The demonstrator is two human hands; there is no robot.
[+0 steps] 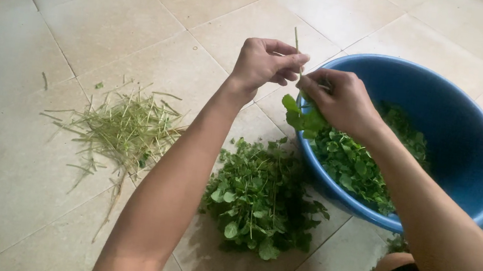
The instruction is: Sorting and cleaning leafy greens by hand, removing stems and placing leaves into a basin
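— Hands? Where's the sprig?
— Left hand [263, 64] pinches the stem [296, 42]; right hand [339, 102] grips its leaves [300, 115] above the blue basin's [474, 160] near-left rim, so pickings drop in.

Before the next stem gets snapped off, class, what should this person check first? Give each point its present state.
1. Left hand pinches the thin stem at its fingertips: ok.
2. Right hand holds the leafy end of the same sprig: ok.
3. The sprig hangs over the rim of the blue basin, which already has greens in it: ok.
4. The pile of bare stems lies apart from the heap of leafy greens on the floor tiles: ok.
5. Where along the stem the break will fall: cannot tell, fingers cover it.
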